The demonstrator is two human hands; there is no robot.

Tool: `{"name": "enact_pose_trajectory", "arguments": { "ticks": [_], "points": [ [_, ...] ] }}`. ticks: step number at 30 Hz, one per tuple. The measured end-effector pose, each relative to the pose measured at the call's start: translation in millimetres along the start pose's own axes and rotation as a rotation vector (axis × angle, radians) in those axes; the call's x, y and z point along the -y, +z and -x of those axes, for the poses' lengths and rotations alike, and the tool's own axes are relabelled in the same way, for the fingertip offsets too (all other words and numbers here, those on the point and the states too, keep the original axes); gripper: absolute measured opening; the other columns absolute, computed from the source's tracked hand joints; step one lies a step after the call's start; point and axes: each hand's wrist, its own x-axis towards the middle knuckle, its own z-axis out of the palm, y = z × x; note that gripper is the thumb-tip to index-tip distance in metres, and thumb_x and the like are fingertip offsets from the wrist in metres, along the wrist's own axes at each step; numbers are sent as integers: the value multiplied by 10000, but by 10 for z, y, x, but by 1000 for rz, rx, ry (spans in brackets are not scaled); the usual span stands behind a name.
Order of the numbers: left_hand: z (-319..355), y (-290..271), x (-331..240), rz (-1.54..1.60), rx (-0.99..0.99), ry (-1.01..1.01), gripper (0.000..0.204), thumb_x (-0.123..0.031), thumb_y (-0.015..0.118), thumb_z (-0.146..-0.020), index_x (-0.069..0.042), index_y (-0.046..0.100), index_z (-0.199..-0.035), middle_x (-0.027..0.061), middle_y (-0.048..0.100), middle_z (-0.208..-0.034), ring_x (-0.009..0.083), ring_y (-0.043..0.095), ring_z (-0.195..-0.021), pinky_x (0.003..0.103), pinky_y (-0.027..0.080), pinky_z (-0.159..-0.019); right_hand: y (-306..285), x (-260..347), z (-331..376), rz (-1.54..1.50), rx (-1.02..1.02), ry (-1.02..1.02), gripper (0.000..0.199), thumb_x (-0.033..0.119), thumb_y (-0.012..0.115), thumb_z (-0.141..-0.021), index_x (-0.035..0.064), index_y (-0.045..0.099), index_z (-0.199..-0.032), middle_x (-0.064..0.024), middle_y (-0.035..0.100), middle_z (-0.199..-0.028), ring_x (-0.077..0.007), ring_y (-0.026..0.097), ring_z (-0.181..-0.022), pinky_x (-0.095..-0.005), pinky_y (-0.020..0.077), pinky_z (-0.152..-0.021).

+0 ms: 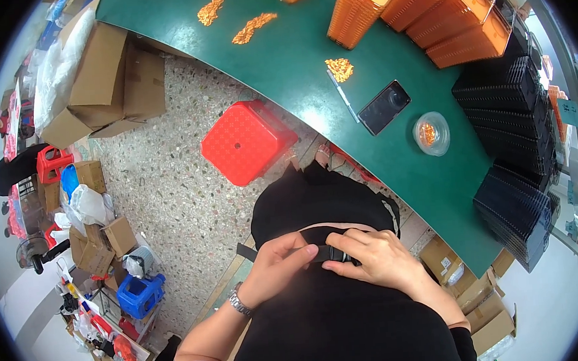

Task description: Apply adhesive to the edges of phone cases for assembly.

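At my waist, a black strap (320, 253) with a dark buckle (338, 255) lies across my black clothing. My left hand (276, 267), with a metal watch on its wrist, pinches the strap between thumb and fingers. From the other side, my right hand (378, 258) closes round the buckle, its thumb below and fingers above. The fingers partly cover the buckle, so whether it is fastened cannot be seen. A loose strap end (246, 252) sticks out to the left of my left hand.
A red plastic stool (240, 146) stands before me. The green table (413, 185) bears a phone (384, 107), a white pen (343, 96), a clear tub (431, 134), small orange piles (339, 69), orange trays (365, 1) and black trays (509, 111). Cardboard boxes (104, 76) stand left.
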Motion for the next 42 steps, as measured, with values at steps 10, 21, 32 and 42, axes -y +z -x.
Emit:
{"name": "enact_pose_trajectory", "arguments": {
  "ticks": [10, 21, 32, 42],
  "points": [
    [36, 15, 59, 121, -73, -9, 321, -161, 666, -1027, -93, 559, -732, -20, 622, -751, 38, 509, -697, 219, 374, -642, -21, -4, -82, -22, -20, -57, 274, 323, 782, -913, 114, 667, -1048, -67, 648, -802, -307, 688, -739, -423, 576, -620],
    [62, -19, 193, 394, -153, -103, 311, -125, 671, -1010, -118, 541, -728, -19, 622, -776, 50, 532, -689, 215, 397, -643, -24, -22, -163, -102, 42, -69, 317, 287, 807, -894, 74, 647, -1066, -104, 677, -898, -329, 705, -803, -429, 589, -672],
    [12, 67, 53, -154, -186, 184, 77, -86, 673, -993, -39, 650, -936, 10, 623, -887, 72, 516, -749, 239, 440, -701, 34, -235, -30, -456, 11, 75, 451, 170, 888, -840, 54, 646, -1203, -71, 697, -1160, -193, 708, -829, -307, 565, -683],
    [-258, 104, -304, -543, 162, 254, 508, -207, 747, -962, 6, 623, -1406, 166, 714, -1290, 267, 682, -1176, 367, 504, -1033, 77, -333, 95, -764, -165, 156, 410, 106, 905, -821, 23, 695, -1164, -43, 692, -1025, -59, 630, -849, -215, 494, -673]
  ]
}}
